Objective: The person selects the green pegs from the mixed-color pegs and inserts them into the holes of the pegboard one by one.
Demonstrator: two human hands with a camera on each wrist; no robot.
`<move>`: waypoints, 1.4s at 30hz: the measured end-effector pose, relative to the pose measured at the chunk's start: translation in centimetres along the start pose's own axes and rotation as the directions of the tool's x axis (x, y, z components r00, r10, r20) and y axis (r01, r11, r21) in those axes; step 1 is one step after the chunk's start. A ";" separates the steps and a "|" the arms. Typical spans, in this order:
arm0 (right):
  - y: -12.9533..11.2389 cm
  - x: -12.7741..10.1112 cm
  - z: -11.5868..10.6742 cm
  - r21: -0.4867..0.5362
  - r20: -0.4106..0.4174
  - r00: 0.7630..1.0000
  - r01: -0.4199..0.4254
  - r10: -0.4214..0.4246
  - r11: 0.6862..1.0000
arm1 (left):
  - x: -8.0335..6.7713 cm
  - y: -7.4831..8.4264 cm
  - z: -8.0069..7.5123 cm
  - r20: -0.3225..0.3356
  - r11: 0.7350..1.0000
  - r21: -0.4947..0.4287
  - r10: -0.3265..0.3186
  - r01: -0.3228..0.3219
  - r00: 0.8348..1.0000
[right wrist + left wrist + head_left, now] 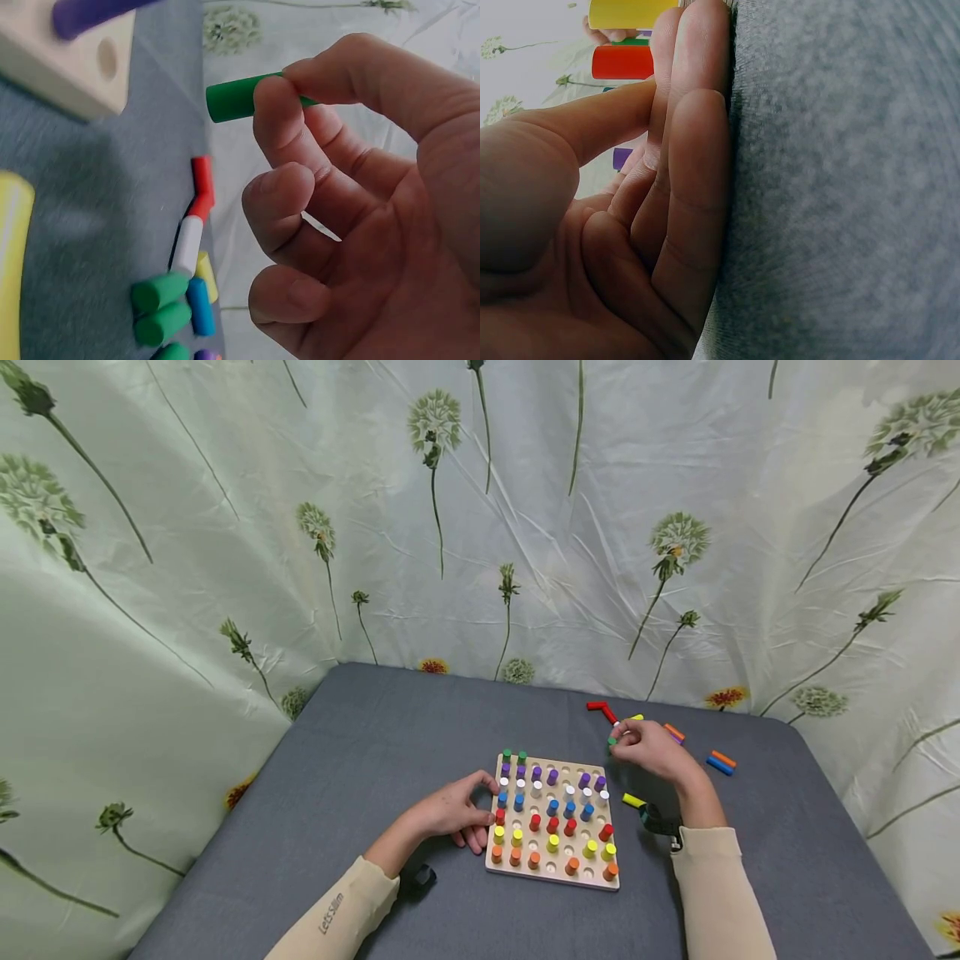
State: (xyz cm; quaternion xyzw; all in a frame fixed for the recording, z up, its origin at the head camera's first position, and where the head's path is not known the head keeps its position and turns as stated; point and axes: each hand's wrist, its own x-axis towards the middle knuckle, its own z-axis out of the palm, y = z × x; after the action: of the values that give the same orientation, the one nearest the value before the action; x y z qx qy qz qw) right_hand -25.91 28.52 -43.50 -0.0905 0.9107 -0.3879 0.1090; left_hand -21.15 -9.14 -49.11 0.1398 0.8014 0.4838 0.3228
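Green peg [234, 99], pinched, long axis near-upright

Green peg [231, 99] pinched in right hand [654, 752]; wooden pegboard [553, 876] flat, part-filled.

"Let's" on the left sleeve [351, 906]
Small dark lettering [331, 913] slants upward on the pale, cream-coloured cloth, readable in the head view. The first word is "Let's"; the second starts with S and looks like "Sillim", its middle letters too small to be certain.
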 end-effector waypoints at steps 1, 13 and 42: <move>-0.2 0.0 0.0 0.011 0.001 1.000 0.008 -0.008 1.000 | 0.0 0.0 0.0 0.001 1.000 -0.003 0.000 0.000 1.000; -2.5 1.1 1.2 0.103 0.008 0.997 0.079 -0.080 0.992 | 0.0 0.0 0.0 0.002 1.000 -0.012 0.005 -0.005 1.000; -5.7 3.9 6.2 0.065 0.145 0.984 0.098 -0.107 0.993 | -0.1 0.2 -0.1 0.004 1.000 -0.014 -0.008 0.008 1.000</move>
State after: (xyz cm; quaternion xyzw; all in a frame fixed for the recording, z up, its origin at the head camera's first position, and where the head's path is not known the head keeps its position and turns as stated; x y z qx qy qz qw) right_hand -27.53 19.47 -44.05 -0.1628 0.8827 -0.4113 0.1589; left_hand -21.15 -9.14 -48.88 0.1354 0.7978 0.4880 0.3273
